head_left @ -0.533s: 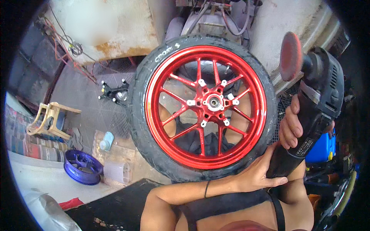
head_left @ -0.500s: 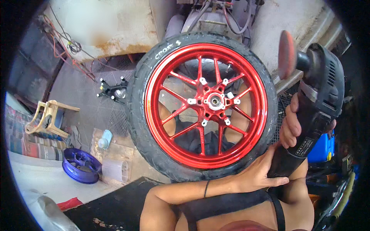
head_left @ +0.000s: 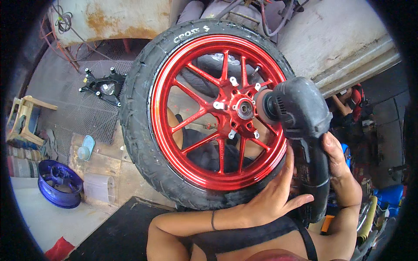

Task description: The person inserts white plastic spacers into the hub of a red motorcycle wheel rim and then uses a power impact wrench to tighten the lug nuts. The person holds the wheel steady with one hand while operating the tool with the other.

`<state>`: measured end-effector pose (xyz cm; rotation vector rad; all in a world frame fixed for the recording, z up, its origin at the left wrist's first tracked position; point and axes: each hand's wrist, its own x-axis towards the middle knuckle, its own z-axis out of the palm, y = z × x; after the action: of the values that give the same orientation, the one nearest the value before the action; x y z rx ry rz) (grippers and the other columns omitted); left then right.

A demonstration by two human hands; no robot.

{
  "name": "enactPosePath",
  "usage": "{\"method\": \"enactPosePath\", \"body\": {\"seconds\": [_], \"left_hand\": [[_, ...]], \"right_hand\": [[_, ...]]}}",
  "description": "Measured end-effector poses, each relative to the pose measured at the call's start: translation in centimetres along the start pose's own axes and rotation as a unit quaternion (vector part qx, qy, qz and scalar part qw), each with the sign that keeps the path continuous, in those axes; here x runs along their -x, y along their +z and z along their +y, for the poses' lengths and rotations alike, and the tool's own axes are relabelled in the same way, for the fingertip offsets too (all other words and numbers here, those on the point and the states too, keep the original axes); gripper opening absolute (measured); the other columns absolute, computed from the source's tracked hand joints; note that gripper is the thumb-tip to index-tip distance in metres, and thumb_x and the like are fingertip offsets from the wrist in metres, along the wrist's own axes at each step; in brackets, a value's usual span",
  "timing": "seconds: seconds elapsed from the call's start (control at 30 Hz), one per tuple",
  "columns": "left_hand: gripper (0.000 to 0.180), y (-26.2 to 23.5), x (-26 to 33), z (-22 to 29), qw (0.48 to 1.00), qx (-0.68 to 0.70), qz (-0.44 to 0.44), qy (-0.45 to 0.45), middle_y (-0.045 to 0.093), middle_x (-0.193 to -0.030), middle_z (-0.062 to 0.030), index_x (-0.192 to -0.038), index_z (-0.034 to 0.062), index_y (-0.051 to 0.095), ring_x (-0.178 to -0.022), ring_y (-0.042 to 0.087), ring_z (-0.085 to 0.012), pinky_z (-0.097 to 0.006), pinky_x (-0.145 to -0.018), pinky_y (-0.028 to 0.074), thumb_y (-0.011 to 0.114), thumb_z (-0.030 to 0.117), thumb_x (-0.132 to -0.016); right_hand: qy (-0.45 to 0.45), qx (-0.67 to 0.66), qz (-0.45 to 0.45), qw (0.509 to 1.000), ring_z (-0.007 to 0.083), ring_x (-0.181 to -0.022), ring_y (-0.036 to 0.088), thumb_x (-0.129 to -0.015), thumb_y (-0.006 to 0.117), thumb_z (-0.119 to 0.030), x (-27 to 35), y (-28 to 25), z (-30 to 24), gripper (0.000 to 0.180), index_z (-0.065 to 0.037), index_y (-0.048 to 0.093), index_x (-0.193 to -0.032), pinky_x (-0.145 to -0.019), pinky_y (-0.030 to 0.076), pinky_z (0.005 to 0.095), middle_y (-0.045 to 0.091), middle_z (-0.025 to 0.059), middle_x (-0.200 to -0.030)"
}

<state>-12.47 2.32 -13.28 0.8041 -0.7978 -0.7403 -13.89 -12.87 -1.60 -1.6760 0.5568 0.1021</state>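
Observation:
A black angle polisher (head_left: 305, 117) is held upright over the right side of a red wheel rim (head_left: 209, 182). Its round pad (head_left: 263, 106) sits beside the hub (head_left: 244, 108); whether it touches the metal I cannot tell. My right hand (head_left: 335, 156) is closed around the right side of the polisher's body. At the handle's left side, my left hand (head_left: 274, 193) grips it, thumb across the front and a finger stretched up along it. Around the rim is a black tyre (head_left: 141, 143) with white hand-lettering. Several pale lugs ring the hub.
To the left lie a black bracket (head_left: 102, 86), a wooden stool (head_left: 32, 117), a purple wheel rim (head_left: 61, 182) and a light-blue container (head_left: 86, 147). A black surface (head_left: 126, 226) spans the lower left. Another person (head_left: 346, 102) is at the far right.
The polisher has moved left and down, its pad from beyond the tyre to beside the hub. Both hands moved with it. The wheel appears shifted left in view.

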Motion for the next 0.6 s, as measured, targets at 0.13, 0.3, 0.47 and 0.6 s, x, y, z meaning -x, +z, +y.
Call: {"method": "enactPosePath", "body": {"seconds": [0.13, 0.3, 0.47, 0.6], "left_hand": [[0.115, -0.5, 0.4, -0.3, 0.999, 0.051, 0.013, 0.013, 0.044, -0.135, -0.0251, -0.145, 0.0116, -0.036, -0.117, 0.058, -0.0283, -0.039, -0.094, 0.051, 0.066, 0.006, -0.092], [0.112, -1.2, 0.6, -0.2, 0.999, 0.039, 0.012, -0.010, 0.041, -0.139, -0.0246, -0.145, 0.0113, -0.035, -0.121, 0.055, -0.0279, -0.039, -0.097, 0.049, 0.064, 0.006, -0.093], [0.111, -1.4, 0.4, -0.4, 0.997, 0.073, 0.019, 0.033, 0.037, -0.143, -0.0245, -0.146, 0.0112, -0.034, -0.123, 0.053, -0.0276, -0.039, -0.097, 0.049, 0.064, 0.007, -0.094], [0.111, -1.6, 0.4, -0.4, 0.997, 0.067, 0.020, 0.028, 0.037, -0.143, -0.0243, -0.146, 0.0110, -0.034, -0.122, 0.054, -0.0279, -0.039, -0.097, 0.048, 0.064, 0.008, -0.094]], "right_hand": [[0.023, -0.003, -0.003, 1.000, 0.0198, -0.092, 0.066, -0.091, 0.057, -0.056, -0.6, 1.2, -0.1, 0.069, 0.003, 0.054, -0.125, -0.082, 0.054, 0.0330, 0.067, 0.0134, -0.107], [0.038, 0.005, 0.009, 0.999, 0.0184, -0.087, 0.068, -0.094, 0.053, -0.055, -1.1, 1.8, -0.2, 0.064, 0.002, 0.058, -0.122, -0.078, 0.055, 0.0309, 0.069, 0.0131, -0.103], [0.048, -0.010, 0.009, 0.999, 0.0184, -0.086, 0.068, -0.095, 0.053, -0.055, -1.5, 2.5, -0.7, 0.063, 0.002, 0.060, -0.120, -0.078, 0.056, 0.0314, 0.069, 0.0135, -0.102], [0.064, -0.019, -0.005, 0.998, 0.0186, -0.085, 0.069, -0.095, 0.052, -0.055, -1.8, 2.3, -0.7, 0.063, 0.003, 0.061, -0.119, -0.078, 0.056, 0.0312, 0.070, 0.0138, -0.101]]}}
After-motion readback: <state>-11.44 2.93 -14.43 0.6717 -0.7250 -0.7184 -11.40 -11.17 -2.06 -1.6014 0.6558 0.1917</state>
